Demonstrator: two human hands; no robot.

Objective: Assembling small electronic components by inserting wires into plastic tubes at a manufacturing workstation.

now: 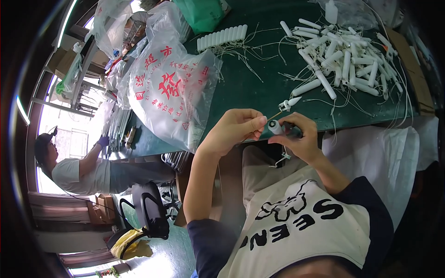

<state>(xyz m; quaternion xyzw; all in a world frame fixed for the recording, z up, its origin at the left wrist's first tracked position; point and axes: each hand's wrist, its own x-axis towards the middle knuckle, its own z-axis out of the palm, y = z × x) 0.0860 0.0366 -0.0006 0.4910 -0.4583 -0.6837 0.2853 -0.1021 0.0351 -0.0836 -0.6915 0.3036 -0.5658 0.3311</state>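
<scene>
Co-worker (76, 178): one person, near one black office chair (149, 211).
Plastic bag (160, 109): one, large, red-printed, blocking our view of the tabletop (245, 95) on the left; we cannot make out its contents.
Tube row (222, 38): about ten white tubes side by side, wires trailing.
Left hand (232, 132): fingers pinching one thin brownish rod (274, 115), partly hidden by them.
White tube (275, 127): one, at the tabletop's near edge, its dark-centred end showing.
Right hand (302, 139): fingers closed around that tube, covering most of it.
Tube pile (345, 65): dozens, too tangled for us to count.
Cardboard (410, 69): one strip, far right.
</scene>
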